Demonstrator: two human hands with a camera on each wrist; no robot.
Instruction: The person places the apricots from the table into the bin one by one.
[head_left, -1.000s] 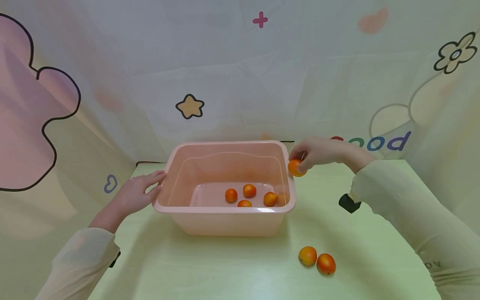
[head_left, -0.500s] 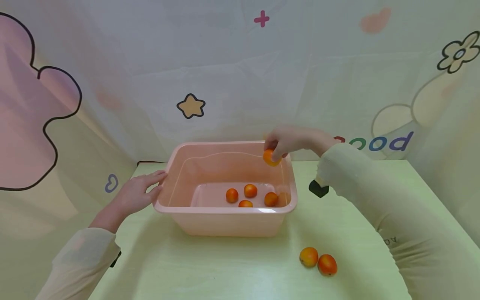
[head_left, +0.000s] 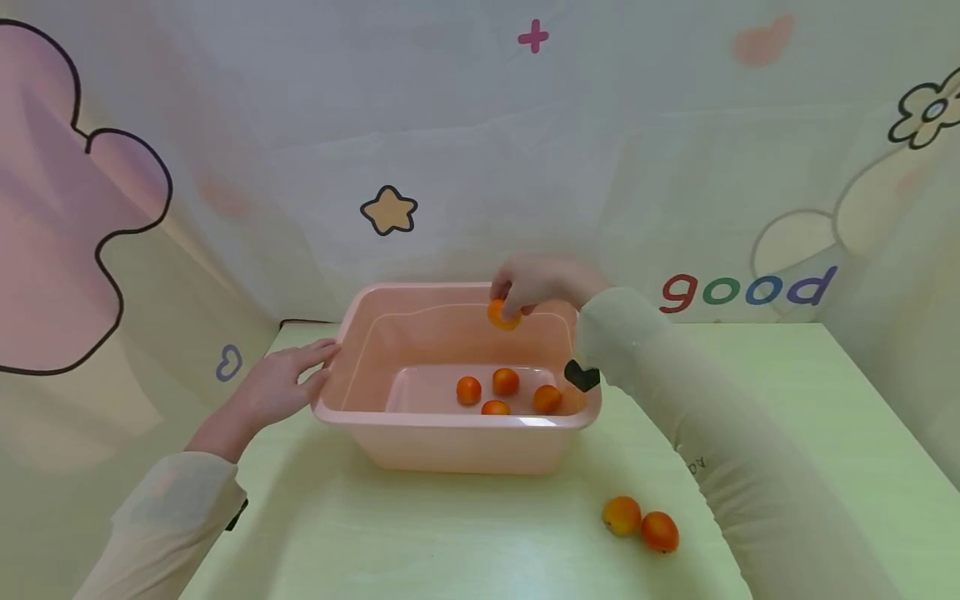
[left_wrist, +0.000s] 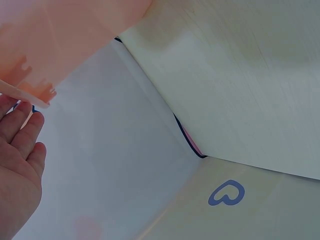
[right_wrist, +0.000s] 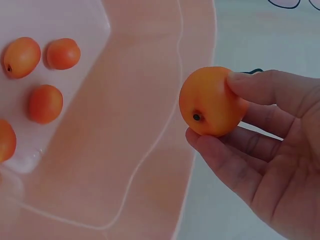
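A pink plastic tub (head_left: 420, 433) stands on the pale green table (head_left: 465, 542). My right hand (head_left: 534, 283) hovers over the tub's far side and pinches an orange fruit (head_left: 503, 314) in its fingertips; the right wrist view shows the fruit (right_wrist: 210, 101) held above the tub's inner wall (right_wrist: 135, 150). Several orange fruits (head_left: 506, 382) lie on the tub's floor. My left hand (head_left: 281, 385) rests with straight fingers against the tub's left rim; in the left wrist view the fingers (left_wrist: 22, 135) touch the rim's underside (left_wrist: 30, 92).
Two more orange fruits (head_left: 641, 523) lie on the table to the right of the tub, near the front. A cartoon-printed backdrop (head_left: 480, 150) closes in the table at the back and both sides.
My right hand has carried the orange fruit leftward, from beside the tub's right rim to above its inside. The left hand has stayed on the rim.
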